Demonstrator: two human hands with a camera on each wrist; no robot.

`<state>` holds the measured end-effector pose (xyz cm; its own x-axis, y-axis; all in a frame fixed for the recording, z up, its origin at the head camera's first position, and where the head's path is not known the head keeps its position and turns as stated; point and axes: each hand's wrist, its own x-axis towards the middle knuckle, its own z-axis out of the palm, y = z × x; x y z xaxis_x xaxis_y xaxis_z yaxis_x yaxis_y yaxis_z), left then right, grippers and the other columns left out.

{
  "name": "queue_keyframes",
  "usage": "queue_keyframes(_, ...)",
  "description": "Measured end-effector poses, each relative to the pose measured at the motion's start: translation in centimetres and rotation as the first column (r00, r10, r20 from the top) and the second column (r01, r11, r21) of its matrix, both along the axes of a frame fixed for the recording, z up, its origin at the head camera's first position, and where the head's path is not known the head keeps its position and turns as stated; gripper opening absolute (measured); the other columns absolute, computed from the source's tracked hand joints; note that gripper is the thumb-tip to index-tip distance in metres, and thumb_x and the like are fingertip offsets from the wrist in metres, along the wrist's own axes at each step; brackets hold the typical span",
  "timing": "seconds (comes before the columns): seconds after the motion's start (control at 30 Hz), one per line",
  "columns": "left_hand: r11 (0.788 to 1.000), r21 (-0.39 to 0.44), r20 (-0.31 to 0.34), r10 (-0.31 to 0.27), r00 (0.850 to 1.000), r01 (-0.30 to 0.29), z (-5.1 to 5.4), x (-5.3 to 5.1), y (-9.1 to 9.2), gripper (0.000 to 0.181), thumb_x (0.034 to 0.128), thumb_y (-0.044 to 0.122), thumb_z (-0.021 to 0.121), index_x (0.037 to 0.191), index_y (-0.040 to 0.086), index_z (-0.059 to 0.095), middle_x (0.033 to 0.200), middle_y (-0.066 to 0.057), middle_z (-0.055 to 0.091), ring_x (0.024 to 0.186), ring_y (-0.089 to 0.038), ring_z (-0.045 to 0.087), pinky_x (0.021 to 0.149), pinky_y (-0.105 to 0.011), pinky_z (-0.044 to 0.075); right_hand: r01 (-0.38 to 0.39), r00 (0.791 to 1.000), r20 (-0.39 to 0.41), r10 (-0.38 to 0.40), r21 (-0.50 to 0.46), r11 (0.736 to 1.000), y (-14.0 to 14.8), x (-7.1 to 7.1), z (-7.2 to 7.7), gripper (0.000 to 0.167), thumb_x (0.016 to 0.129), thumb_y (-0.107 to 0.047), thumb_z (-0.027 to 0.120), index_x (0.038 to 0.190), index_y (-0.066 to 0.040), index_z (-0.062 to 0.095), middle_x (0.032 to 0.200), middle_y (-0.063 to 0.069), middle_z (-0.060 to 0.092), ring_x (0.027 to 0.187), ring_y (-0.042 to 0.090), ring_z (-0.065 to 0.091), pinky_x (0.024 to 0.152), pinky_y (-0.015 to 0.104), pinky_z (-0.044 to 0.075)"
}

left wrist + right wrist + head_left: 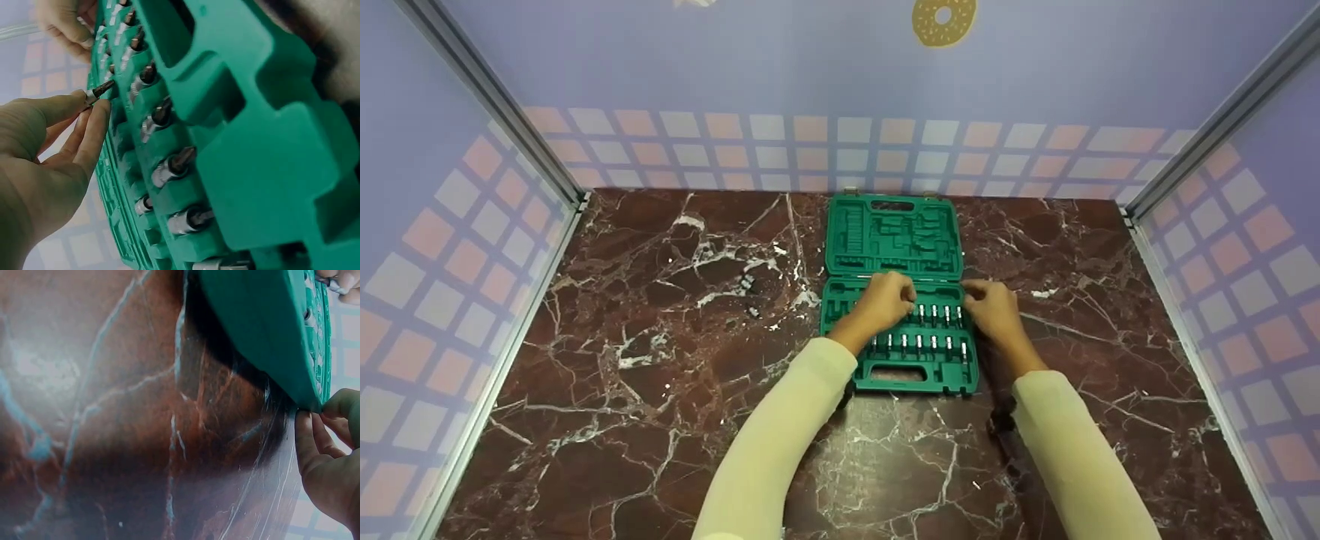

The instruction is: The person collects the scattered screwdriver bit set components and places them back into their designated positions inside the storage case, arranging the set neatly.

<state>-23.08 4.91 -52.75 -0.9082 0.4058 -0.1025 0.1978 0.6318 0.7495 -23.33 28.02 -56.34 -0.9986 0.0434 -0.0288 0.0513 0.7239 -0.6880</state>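
Observation:
A green tool case lies opened flat on the marble table, its lid folded back toward the wall. Bit sockets stand in two rows in the lower half. Over the upper row, my left hand pinches one bit socket between thumb and fingers, its dark tip close to the slots. My right hand grips the case's right edge; in the right wrist view the thumb and fingers pinch that edge. Part of the upper row is hidden behind my left hand.
The lid shows moulded hollows. Small dark pieces lie on the table left of the case, too small to identify. A tile-patterned back wall and side walls enclose the table.

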Motion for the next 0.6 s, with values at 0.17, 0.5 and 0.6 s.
queue_keyframes(0.17, 0.996, -0.091, -0.006, 0.007, 1.000, -0.008, -0.40, 0.01, 0.35, 0.011, 0.1008, 0.012, 0.067, 0.107, 0.008, 0.075, 0.108, -0.006, 0.072, 0.097, -0.020, 0.069, 0.082, -0.037, 0.059, 0.002, 1.000, -0.006, -0.002, -0.004, 1.000, -0.10, 0.03, 0.04, 0.037, 0.092, -0.004, 0.058, 0.126, 0.000, 0.072, 0.125, 0.023, 0.071, 0.110, 0.035, 0.063, 0.095, 0.051, 0.051)
queue_keyframes(0.5, 0.977, -0.189, -0.075, 0.085, 0.994, -0.098, -0.66, -0.18, 0.98, 0.017, 0.0957, 0.015, 0.075, 0.111, 0.010, 0.072, 0.119, -0.007, 0.062, 0.116, -0.026, 0.056, 0.093, -0.038, 0.054, 0.002, 1.000, -0.003, -0.002, -0.003, 1.000, -0.14, -0.05, -0.03, 0.036, 0.094, -0.005, 0.058, 0.127, -0.001, 0.072, 0.126, 0.022, 0.071, 0.112, 0.035, 0.064, 0.095, 0.051, 0.052)
queue_keyframes(0.6, 0.974, -0.186, -0.070, 0.122, 0.990, -0.133, -0.66, -0.33, 1.07, 0.017, 0.0936, 0.016, 0.077, 0.109, 0.010, 0.073, 0.118, -0.006, 0.063, 0.117, -0.026, 0.056, 0.095, -0.039, 0.054, 0.006, 1.000, -0.010, -0.006, 0.000, 1.000, -0.07, -0.07, 0.00, 0.035, 0.094, -0.005, 0.058, 0.126, -0.001, 0.072, 0.126, 0.022, 0.072, 0.114, 0.036, 0.065, 0.097, 0.051, 0.052)
